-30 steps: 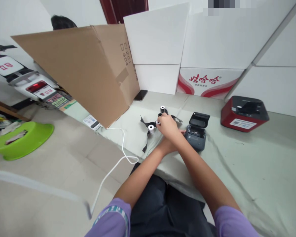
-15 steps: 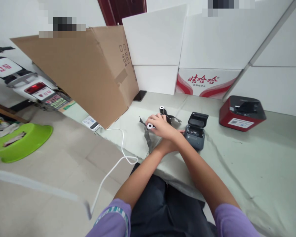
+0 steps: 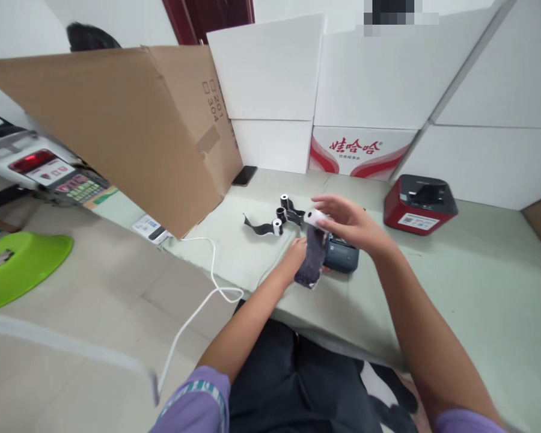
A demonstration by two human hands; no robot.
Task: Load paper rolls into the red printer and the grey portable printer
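Note:
My right hand (image 3: 349,224) is closed on a small white paper roll (image 3: 314,219), held above a dark grey label printer (image 3: 341,255). A dark printed strip (image 3: 313,263) hangs down from the roll. Low beside that strip sits my left hand (image 3: 294,257); its fingers are partly hidden behind the strip, and whether they pinch it is unclear. Three more small rolls (image 3: 279,218) with black strips lie on the pale green cloth (image 3: 455,288) to the left of the printer.
A red printer (image 3: 418,203) stands at the right by white boxes. A large tilted cardboard box (image 3: 130,126) rises at the left, with a phone (image 3: 244,175) behind it. A white cable (image 3: 198,304) trails off the table edge. A green basin (image 3: 20,264) sits on the floor.
My right hand picked a roll from the cluster and carried it right, up over the grey printer, with the strip unrolling below. The camera view shifted slightly right.

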